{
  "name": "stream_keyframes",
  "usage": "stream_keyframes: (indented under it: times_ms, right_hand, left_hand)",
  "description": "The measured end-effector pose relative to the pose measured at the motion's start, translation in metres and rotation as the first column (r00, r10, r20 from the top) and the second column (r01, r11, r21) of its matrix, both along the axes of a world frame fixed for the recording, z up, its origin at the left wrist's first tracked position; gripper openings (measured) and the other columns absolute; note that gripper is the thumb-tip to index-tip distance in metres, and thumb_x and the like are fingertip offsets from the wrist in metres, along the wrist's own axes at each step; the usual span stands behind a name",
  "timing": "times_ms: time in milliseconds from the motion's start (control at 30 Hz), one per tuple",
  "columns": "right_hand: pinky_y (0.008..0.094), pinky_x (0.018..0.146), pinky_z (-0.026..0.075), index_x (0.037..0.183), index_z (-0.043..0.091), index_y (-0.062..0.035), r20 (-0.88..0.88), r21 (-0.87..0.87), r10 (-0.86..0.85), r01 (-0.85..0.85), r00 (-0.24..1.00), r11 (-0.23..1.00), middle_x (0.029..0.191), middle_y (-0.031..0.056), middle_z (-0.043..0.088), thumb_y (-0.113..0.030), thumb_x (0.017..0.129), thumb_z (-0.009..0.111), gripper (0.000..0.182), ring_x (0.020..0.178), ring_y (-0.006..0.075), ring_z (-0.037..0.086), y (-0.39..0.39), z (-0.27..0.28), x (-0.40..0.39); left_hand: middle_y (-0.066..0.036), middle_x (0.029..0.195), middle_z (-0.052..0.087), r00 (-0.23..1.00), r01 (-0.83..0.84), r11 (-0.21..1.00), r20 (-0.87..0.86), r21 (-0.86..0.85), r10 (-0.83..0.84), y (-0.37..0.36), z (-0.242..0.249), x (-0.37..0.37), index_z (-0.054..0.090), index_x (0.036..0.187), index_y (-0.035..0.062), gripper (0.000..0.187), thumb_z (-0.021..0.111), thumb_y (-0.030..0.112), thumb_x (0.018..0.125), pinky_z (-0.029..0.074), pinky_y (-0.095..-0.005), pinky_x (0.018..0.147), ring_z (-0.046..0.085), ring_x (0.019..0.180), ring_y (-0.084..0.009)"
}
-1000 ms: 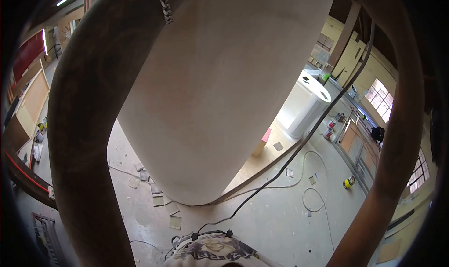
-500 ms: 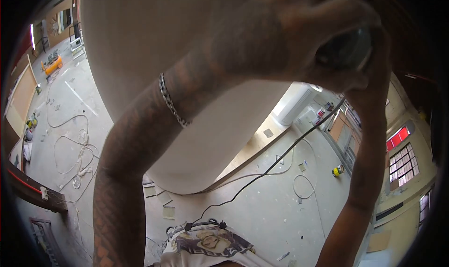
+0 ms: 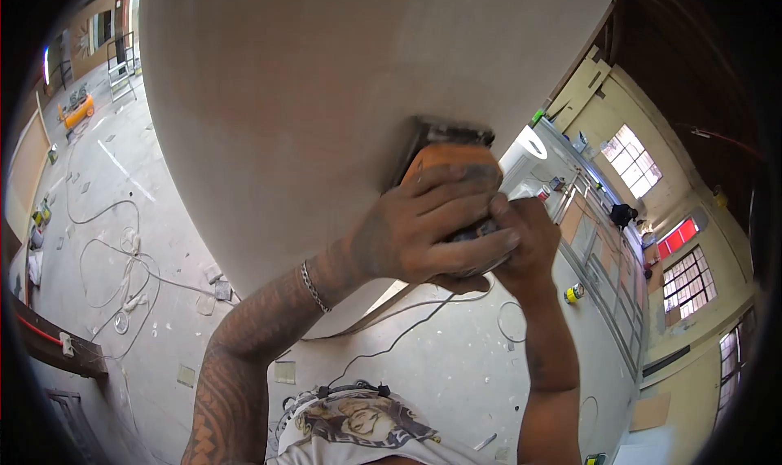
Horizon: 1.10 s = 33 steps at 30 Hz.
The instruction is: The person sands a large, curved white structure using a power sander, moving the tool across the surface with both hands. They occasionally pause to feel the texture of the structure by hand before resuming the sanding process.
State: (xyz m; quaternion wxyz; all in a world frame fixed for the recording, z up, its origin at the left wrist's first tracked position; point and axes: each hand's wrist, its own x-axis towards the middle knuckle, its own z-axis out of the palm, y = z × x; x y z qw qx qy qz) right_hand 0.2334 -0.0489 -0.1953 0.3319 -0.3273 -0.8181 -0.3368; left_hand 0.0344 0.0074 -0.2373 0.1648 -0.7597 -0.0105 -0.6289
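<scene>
An orange and black power sander lies with its dark pad against a large pale curved panel. My left hand, with a chain bracelet at the wrist, is wrapped over the sander's body. Around its rear end my right hand is closed, its thumb close to the left fingertips. Both palms hide most of the grip. A dark power cord hangs from the tool towards my waist. Slight blur shows around the pad.
Cables lie coiled on the dusty floor at left, near an orange compressor and a stepladder. A yellow-labelled can stands at right by metal frames. Another person is far back at right.
Both hands have moved down and away from my head, bringing the sander lower on the panel. Its orange body and pad now show, and my view has shifted slightly.
</scene>
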Motion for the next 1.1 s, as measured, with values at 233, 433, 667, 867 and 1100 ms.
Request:
stream_keyframes:
  times_ms: [233,433,667,867,1100]
  right_hand:
    - [0.036,0.057,0.05,0.109,0.071,-0.0241,-0.141,0.038,-0.021,0.027,0.99,0.999,0.083,0.0025,0.061,-0.015,0.076,0.079,0.035,0.072,0.023,0.061,-0.003,-0.076,-0.003]
    - [0.0386,0.064,0.052,0.115,0.071,-0.0241,-0.192,0.112,-0.116,0.139,0.974,0.984,0.084,0.0036,0.061,-0.012,0.079,0.076,0.038,0.079,0.026,0.061,-0.004,-0.053,-0.008]
    - [0.0425,0.091,0.053,0.136,0.058,-0.0126,-0.268,0.197,-0.003,0.058,0.963,0.979,0.117,0.0117,0.066,-0.03,0.077,0.086,0.068,0.108,0.0337,0.064,0.002,0.071,-0.021]
    - [0.0455,0.082,0.061,0.147,0.043,-0.0112,-0.206,0.365,-0.117,0.188,0.972,0.912,0.112,0.0213,0.073,-0.022,0.081,0.085,0.079,0.105,0.0425,0.072,0.012,0.195,-0.013]
    - [0.0356,0.097,0.053,0.143,0.048,-0.0074,-0.392,0.184,0.171,-0.105,0.904,0.977,0.127,0.0153,0.065,-0.001,0.087,0.075,0.063,0.116,0.0253,0.065,-0.018,0.252,-0.092]
  left_hand:
    - [-0.006,0.116,0.071,0.996,-0.072,0.996,-0.065,-0.047,0.069,-0.008,-0.064,0.003,0.062,0.128,0.0314,0.058,0.08,0.06,0.081,0.033,-0.0499,0.122,0.067,0.12,-0.0249]
    - [-0.007,0.12,0.068,1.0,-0.011,0.998,-0.022,-0.068,0.009,-0.016,-0.03,-0.003,0.061,0.128,0.0276,0.059,0.08,0.054,0.079,0.045,-0.0493,0.112,0.067,0.119,-0.0261]
    - [-0.013,0.124,0.064,0.995,0.1,0.98,-0.006,0.17,-0.1,0.007,0.106,-0.011,0.063,0.131,0.0152,0.073,0.091,0.042,0.069,0.042,-0.055,0.11,0.059,0.123,-0.0317]
    - [-0.015,0.112,0.069,1.0,0.015,0.952,-0.015,0.306,-0.011,0.014,0.231,-0.028,0.054,0.133,0.0082,0.06,0.079,0.038,0.088,0.049,-0.0524,0.1,0.069,0.103,-0.032]
    - [-0.021,0.111,0.07,0.994,0.113,0.983,-0.032,0.148,-0.109,-0.002,0.279,-0.044,0.055,0.132,0.0045,0.058,0.077,0.041,0.092,0.058,-0.0473,0.085,0.072,0.096,-0.036]
